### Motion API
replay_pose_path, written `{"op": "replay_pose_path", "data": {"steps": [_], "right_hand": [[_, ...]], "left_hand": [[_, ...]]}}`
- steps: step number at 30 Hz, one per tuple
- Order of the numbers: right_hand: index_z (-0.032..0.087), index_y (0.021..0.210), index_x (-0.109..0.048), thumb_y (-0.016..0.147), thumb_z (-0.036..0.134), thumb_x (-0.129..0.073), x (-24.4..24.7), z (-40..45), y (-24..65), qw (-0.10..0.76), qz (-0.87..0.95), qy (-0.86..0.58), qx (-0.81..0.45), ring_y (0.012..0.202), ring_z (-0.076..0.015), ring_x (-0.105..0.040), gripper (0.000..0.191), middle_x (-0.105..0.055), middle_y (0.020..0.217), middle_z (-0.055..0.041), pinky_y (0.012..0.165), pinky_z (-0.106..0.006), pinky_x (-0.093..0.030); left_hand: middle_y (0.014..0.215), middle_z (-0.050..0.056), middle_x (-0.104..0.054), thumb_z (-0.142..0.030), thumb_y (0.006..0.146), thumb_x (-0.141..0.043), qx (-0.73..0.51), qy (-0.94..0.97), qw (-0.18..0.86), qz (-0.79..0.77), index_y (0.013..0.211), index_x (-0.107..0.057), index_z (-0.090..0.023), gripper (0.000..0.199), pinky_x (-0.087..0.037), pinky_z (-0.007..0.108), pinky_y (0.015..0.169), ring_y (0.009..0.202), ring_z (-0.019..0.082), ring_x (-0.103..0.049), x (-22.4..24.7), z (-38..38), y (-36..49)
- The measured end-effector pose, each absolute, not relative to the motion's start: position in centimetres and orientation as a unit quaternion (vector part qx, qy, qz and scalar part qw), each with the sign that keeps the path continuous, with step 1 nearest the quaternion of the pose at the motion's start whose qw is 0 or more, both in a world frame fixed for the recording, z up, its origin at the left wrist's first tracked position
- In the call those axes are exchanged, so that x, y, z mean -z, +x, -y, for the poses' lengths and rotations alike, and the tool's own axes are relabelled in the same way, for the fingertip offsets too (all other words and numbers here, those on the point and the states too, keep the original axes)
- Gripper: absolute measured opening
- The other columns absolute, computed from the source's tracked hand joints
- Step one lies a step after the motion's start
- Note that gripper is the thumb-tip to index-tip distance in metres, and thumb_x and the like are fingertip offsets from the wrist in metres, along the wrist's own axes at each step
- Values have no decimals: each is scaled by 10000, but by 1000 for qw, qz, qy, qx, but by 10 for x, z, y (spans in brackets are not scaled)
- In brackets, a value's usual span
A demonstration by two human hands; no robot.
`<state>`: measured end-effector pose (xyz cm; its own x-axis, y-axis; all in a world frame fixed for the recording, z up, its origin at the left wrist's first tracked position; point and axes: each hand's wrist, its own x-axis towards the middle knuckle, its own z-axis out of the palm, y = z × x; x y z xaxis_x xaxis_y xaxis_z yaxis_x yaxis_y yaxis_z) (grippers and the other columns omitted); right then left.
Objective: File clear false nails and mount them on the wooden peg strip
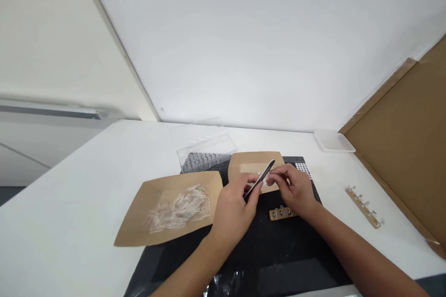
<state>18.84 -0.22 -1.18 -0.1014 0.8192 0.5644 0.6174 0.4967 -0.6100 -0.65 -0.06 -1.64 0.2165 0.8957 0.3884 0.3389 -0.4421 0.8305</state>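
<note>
My left hand (240,202) is closed around a slim black strip with a pale edge (265,170), held at a slant with its upper end pointing right. Close beside it, my right hand (294,188) has its thumb and fingers pinched together; whatever is between them is too small to make out. Under the hands, a brown paper tray (256,157) holds small pale pieces. Below my right hand lies a short wooden bar (277,214) with metal studs and clear pegs, partly hidden by that hand. Left of my left hand, a larger brown paper tray (137,213) holds many clear slender plastic pieces (188,204).
A black mat (265,250) covers part of the white table (69,222). Clear plastic cases (207,151) lie behind the trays. On the right are another pegged wooden bar (363,206), a shallow translucent tray (333,141) and a cardboard wall (404,134).
</note>
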Motion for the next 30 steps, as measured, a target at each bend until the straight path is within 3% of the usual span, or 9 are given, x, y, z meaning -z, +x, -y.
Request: {"op": "replay_pose_path", "data": {"steps": [14, 20, 30], "right_hand": [[249, 1041, -717, 1058, 294, -575, 15, 0, 190, 428, 761, -486, -32, 799, -185, -771, 150, -808, 930, -30, 754, -300, -612], [254, 1010, -701, 1043, 316, -598, 14, 1, 185, 443, 712, -529, -130, 709, -163, -766, 124, -774, 818, 1, 649, -261, -601], [258, 1045, -675, 1057, 297, -555, 15, 3, 187, 401, 735, -528, -146, 602, -146, -706, 126, -792, 914, 4, 615, -277, -566]], "left_hand": [[1044, 52, -816, -180, 1001, -634, -501, 756, 206, -368, 1182, -778, -210, 233, -618, 288, 831, 907, 195, -777, 18, -4, -7], [1029, 46, -827, -172, 995, -635, -480, 752, 248, -378, 1193, -801, -239, 267, -629, 285, 775, 875, 198, -785, 18, -1, -7], [908, 49, -812, -220, 1004, -621, -474, 731, 284, -400, 1114, -822, -212, 229, -588, 250, 603, 693, 171, -760, 19, 0, -6]]}}
